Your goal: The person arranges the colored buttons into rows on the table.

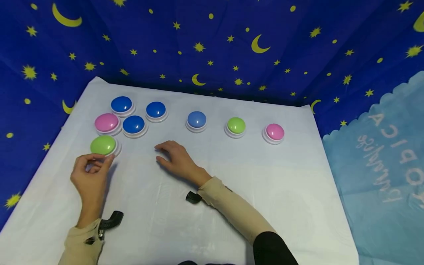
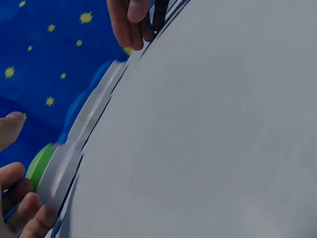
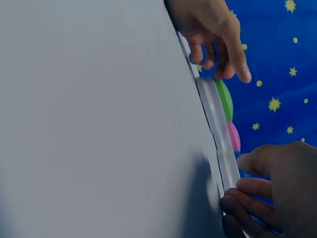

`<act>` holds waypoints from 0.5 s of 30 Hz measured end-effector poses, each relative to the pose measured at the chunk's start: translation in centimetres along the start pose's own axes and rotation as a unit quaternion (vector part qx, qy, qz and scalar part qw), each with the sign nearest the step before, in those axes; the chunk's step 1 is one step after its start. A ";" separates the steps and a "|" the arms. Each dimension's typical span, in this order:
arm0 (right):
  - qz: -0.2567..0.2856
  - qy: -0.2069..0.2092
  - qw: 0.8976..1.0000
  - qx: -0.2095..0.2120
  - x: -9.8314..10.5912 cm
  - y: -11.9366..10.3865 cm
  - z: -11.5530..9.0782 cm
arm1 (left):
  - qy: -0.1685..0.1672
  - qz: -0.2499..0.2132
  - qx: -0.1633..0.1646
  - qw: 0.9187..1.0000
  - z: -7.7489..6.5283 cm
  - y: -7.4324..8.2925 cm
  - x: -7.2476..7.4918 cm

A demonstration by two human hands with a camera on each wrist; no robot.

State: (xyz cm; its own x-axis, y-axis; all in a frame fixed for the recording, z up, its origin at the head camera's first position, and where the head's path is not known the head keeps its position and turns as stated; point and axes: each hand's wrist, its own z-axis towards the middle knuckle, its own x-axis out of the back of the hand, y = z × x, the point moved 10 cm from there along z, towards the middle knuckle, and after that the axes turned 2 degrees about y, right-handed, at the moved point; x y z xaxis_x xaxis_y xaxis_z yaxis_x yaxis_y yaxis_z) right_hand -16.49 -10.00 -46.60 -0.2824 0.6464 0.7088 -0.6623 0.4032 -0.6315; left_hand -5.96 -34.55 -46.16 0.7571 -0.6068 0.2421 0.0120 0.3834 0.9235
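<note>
A green dome button on a round white base stands at the near end of the left cluster. My left hand is at its near edge, fingers loosely bent and thumb apart from them in the left wrist view. Whether the fingertips touch the base is hard to tell. My right hand hovers over the cloth with fingers relaxed and nothing in them. Nearest to it are a dark blue button and another dark blue button. Behind the green one sit a pink button and a third dark blue button.
A lighter blue button, a green button and a pink button stand spaced in a row to the right. White cloth covers the table. A starry blue curtain hangs behind, with a light blue cloth at right.
</note>
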 end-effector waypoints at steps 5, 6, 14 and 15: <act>-0.013 -0.006 1.000 0.004 -1.5 -1.3 1.8 | 0.009 0.015 0.032 0.999 2.1 -1.7 1.9; -0.017 -0.008 1.000 0.003 -1.8 -1.5 2.1 | 0.005 0.020 0.037 0.999 2.5 -2.0 2.1; -0.032 -0.013 0.999 -0.034 -5.6 -2.7 4.9 | -0.070 0.120 0.069 0.988 4.2 -3.7 1.3; -0.034 -0.013 0.999 -0.039 -6.0 -2.8 5.2 | -0.078 0.125 0.065 0.987 4.3 -3.8 0.9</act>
State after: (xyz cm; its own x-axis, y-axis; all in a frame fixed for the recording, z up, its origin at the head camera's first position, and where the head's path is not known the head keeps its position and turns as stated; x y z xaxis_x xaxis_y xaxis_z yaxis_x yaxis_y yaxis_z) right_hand -16.51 -18.36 -47.48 -0.2571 0.5986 0.7587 -0.6254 0.4955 -0.6028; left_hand -8.06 -39.53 -48.13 0.6155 -0.6080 0.5015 -0.2551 0.4484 0.8567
